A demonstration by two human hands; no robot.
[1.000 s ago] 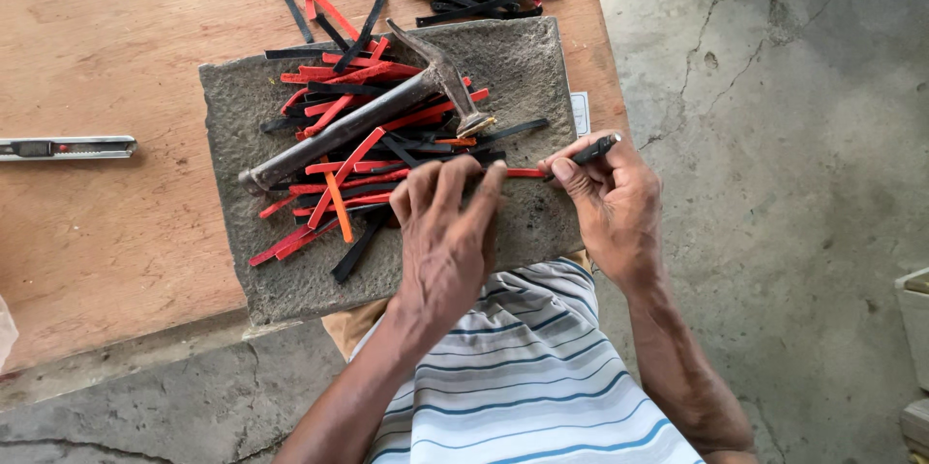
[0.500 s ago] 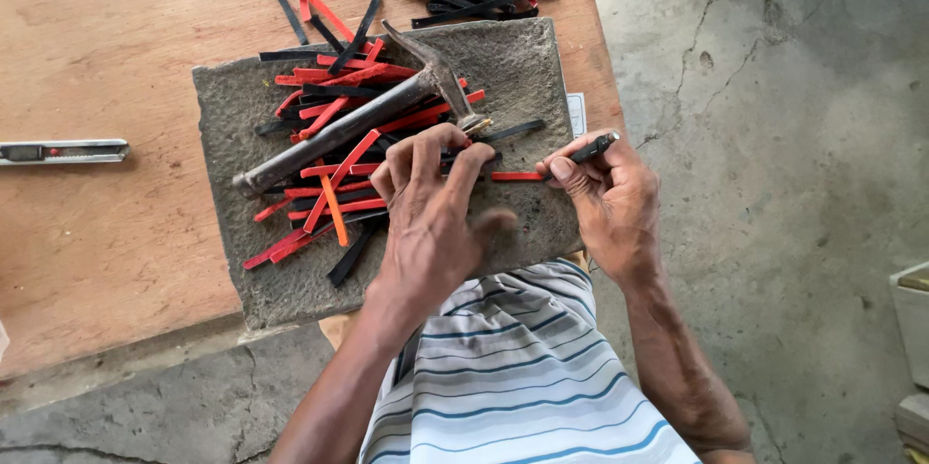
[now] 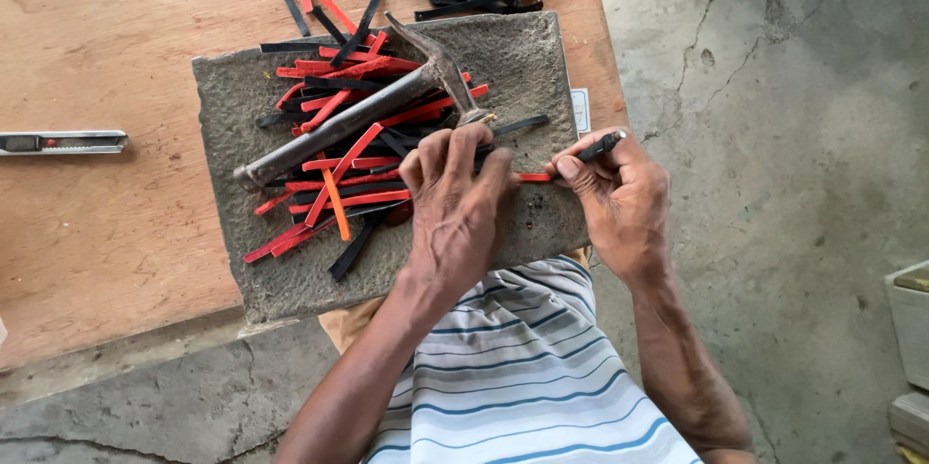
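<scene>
Two hands over one stone slab [image 3: 542, 48]: left hand [image 3: 455, 203] presses flat, open, on red strips [image 3: 348, 179] (too many to count); right hand [image 3: 619, 198] pinches one dark tool [image 3: 602, 145]. One hammer [image 3: 387, 101] lies nearby.

- Soft, even daylight is filling the scene, bright without glare.
- Shadows are lying faint and short beneath the hammer [image 3: 363, 116] (barely darker than the slab [image 3: 523, 48]).
- Focus is holding sharp; the edges are bending slightly.
</scene>
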